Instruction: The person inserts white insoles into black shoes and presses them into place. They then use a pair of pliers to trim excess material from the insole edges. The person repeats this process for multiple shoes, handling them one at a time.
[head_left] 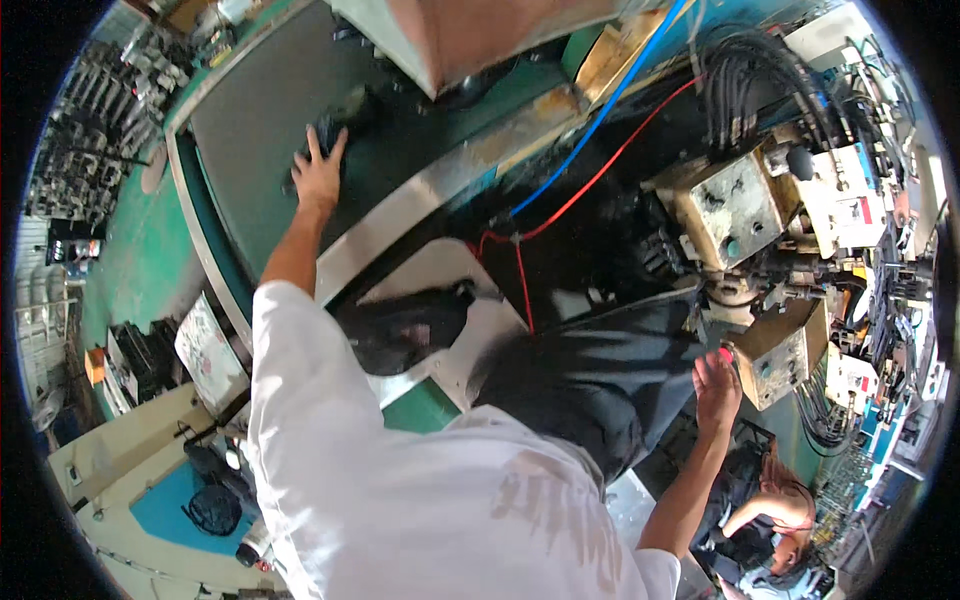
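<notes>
My left hand (318,183) reaches over a dark, flat conveyor belt (245,120). Its fingers are spread over a black part (330,137) at the near end of a dark pile; I cannot tell whether they touch it. Out to the right, my right hand (716,392) is open, its fingers stretched up beside a red push button (727,354). That button sits on the side of a worn metal control box (775,360), and the fingertips are at or just short of it.
A metal rail (430,200) edges the belt, under a large hopper-like chute (450,40). Blue (600,120) and red hoses (600,165) cross the dark gap beside it. Machinery with black cables stands at right. Another person (775,510) bends at lower right.
</notes>
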